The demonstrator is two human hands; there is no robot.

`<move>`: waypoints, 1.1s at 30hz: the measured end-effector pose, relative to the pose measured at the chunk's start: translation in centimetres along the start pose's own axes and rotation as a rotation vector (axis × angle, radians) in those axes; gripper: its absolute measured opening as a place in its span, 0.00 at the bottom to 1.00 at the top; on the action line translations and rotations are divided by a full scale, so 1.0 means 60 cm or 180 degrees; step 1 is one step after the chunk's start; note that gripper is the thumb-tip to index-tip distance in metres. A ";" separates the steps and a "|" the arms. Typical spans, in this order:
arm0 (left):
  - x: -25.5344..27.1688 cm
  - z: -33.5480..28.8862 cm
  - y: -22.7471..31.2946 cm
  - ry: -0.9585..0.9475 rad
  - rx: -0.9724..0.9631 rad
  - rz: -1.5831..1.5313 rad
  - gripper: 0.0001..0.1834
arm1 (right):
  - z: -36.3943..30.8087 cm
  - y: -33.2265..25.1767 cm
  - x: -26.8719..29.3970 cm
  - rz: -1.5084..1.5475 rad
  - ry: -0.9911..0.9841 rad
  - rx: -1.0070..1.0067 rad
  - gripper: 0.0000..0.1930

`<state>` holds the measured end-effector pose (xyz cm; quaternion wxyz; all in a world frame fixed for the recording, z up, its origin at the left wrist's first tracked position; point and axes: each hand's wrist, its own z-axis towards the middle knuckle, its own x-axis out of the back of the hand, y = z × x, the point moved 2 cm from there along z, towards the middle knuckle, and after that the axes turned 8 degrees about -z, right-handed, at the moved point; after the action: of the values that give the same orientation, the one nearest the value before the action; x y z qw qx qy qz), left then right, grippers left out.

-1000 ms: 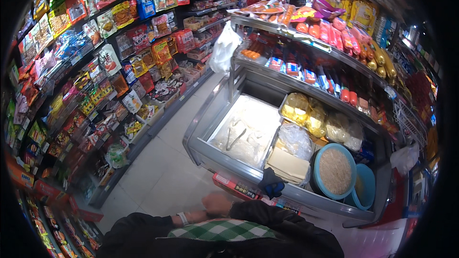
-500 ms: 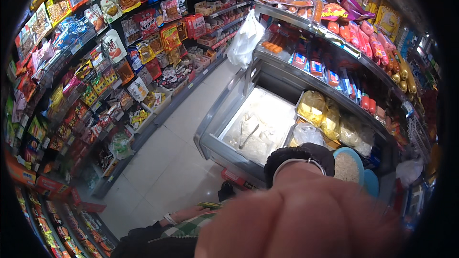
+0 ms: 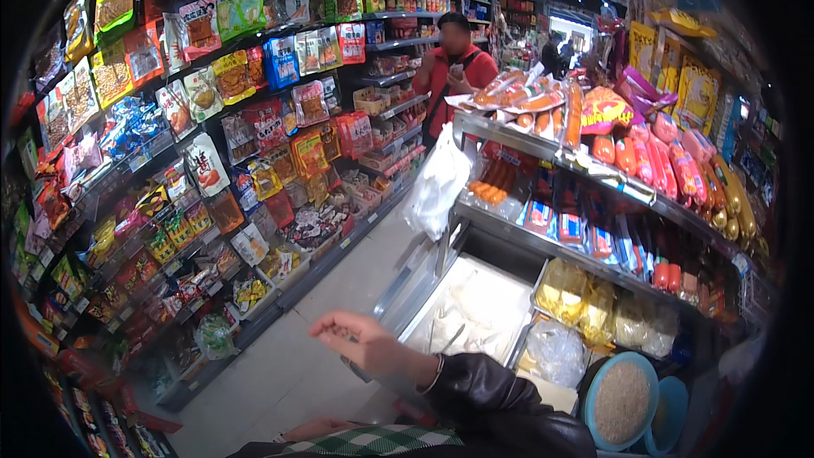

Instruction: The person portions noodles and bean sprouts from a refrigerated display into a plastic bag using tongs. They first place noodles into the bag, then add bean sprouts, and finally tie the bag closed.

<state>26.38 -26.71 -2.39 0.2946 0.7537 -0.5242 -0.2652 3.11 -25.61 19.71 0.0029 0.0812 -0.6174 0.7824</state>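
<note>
My right hand (image 3: 369, 346) reaches leftward over the aisle from a dark leather sleeve (image 3: 487, 390), with a thin bangle at the wrist. Its fingers are curled around a few small brown pieces (image 3: 337, 331), too small to name. My left hand (image 3: 318, 430) is low in front of my body beside a green-and-white checked cloth (image 3: 373, 441). Its fingers are mostly hidden, and what it touches cannot be made out. Right of my right forearm stands an open chiller case with a white tray (image 3: 485, 293); a metal utensil (image 3: 452, 339) rests among pale food there.
Shelves of snack packets (image 3: 203, 165) line the left. A white plastic bag (image 3: 439, 182) hangs at the case's corner, below sausages (image 3: 530, 102). At lower right are a blue basin of grain (image 3: 621, 399) and bagged yellow food (image 3: 564, 288). A person in red (image 3: 466, 68) stands farther back.
My right hand has moved from close before the camera, down and left over the aisle. The view has tilted up, bringing the person in red further into sight.
</note>
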 end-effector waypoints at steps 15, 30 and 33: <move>0.098 0.111 0.110 -0.0181 0.0016 0.1047 0.22 | -0.011 0.187 0.004 -0.1063 0.1149 -0.1053 0.09; 0.200 0.103 0.120 -0.0180 -0.0189 0.0306 0.24 | 0.099 0.342 0.480 -0.2252 0.4132 -0.0419 0.13; 0.214 0.099 0.112 -0.0075 -0.0251 0.0580 0.23 | 0.140 0.329 0.458 -0.2943 0.3919 -0.0711 0.11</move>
<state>21.92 -41.72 -2.79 0.3407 0.6875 -0.5832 -0.2665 -25.06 -41.03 6.14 0.6795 -0.1195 -0.4832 0.5390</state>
